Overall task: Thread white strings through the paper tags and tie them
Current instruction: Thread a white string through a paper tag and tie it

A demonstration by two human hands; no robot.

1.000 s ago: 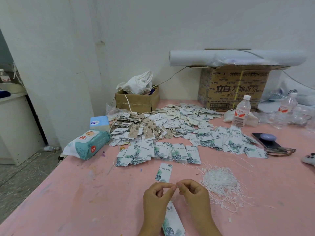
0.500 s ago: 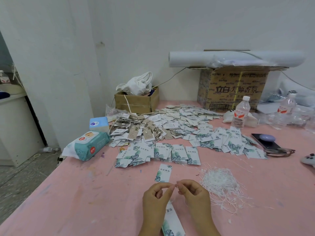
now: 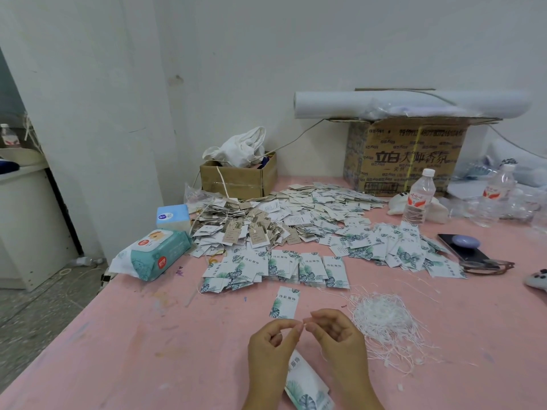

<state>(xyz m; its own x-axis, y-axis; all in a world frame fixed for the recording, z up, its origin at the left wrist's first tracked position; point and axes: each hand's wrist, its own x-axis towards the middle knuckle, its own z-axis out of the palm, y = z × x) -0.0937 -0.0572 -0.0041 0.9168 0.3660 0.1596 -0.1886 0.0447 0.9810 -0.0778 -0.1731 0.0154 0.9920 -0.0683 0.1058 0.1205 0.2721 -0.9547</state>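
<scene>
My left hand (image 3: 273, 347) and my right hand (image 3: 340, 338) meet fingertip to fingertip low in the view, both pinching a thin white string (image 3: 302, 323) between them. Under my wrists hangs or lies a leaf-printed paper tag (image 3: 306, 383), partly hidden by my hands. A single leaf-printed tag (image 3: 285, 301) lies flat just beyond my fingers. To the right sits a tangled heap of white strings (image 3: 381, 321). A row of stacked leaf tags (image 3: 284, 269) lies farther back on the pink table (image 3: 133, 350).
A big spread of tags (image 3: 296, 214) covers the table's middle. Wet wipes pack (image 3: 154, 255) and tissue box (image 3: 173, 216) sit left; small carton (image 3: 239, 179) and large carton (image 3: 408, 155) stand at the wall. Water bottle (image 3: 418, 199), phone (image 3: 461, 247) and glasses (image 3: 488, 266) lie right. The table's edge drops off left.
My hands stay together at the same spot, pinching the string; the fingers have shifted only slightly. The camera has tipped a little.
</scene>
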